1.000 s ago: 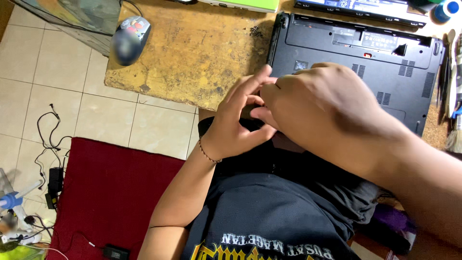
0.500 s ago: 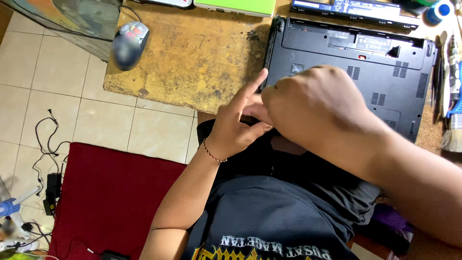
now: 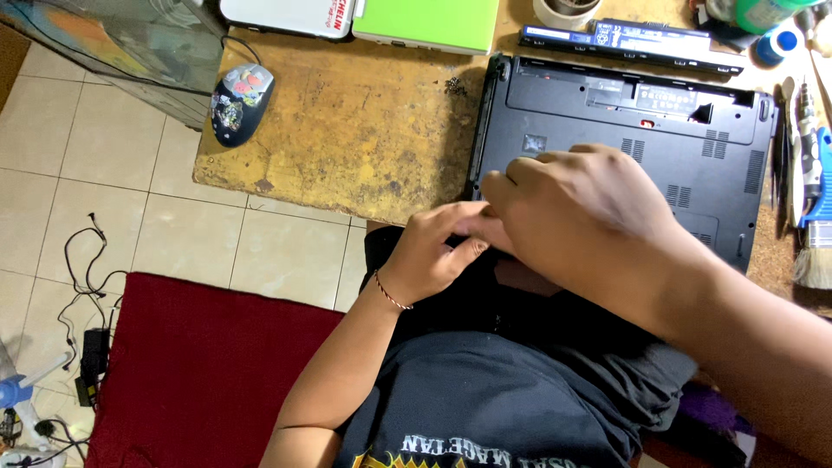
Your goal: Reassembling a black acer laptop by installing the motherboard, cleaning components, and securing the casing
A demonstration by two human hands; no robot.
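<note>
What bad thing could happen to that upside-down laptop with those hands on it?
The black laptop lying bottom-up hangs past the worn yellow table's near edge, so a push from the left hand or right hand might tip it into the lap. The small pile of loose screws could get knocked off and lost.

Black laptop, belly up under my hands

The laptop (image 3: 624,130) lies upside down on the worn yellow bench (image 3: 347,130), its near edge at the bench's front edge. Its battery bay along the far side stands empty, and vent slots show on the base. My left hand (image 3: 433,251) and right hand (image 3: 589,217) meet at its near-left corner.
</note>
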